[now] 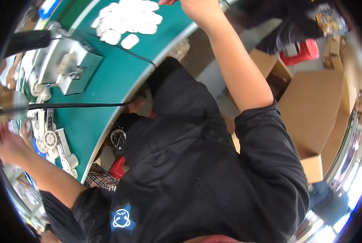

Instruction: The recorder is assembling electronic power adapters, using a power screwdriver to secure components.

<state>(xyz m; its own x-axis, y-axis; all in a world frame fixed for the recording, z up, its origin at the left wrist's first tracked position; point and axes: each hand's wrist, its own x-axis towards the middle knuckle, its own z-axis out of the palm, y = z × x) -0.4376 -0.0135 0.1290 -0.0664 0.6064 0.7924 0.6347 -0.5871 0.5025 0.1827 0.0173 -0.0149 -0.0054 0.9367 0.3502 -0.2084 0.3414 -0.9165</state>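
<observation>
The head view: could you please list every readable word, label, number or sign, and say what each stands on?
No words or numbers are readable.
Black shirt: blue-and-white emblem, no legible lettering.
Round white print: too blurred to read.
Yellow patterned item: too blurred to read.
White pieces: no legible marks.

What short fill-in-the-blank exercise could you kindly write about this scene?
1. The small pieces piled on the table are coloured ____.
2. The hand nearest that pile is the person's ____ one.
3. The large box is made of ____.
4. The person's shirt is mainly ____.

Missing words: white; right; cardboard; black.
</observation>
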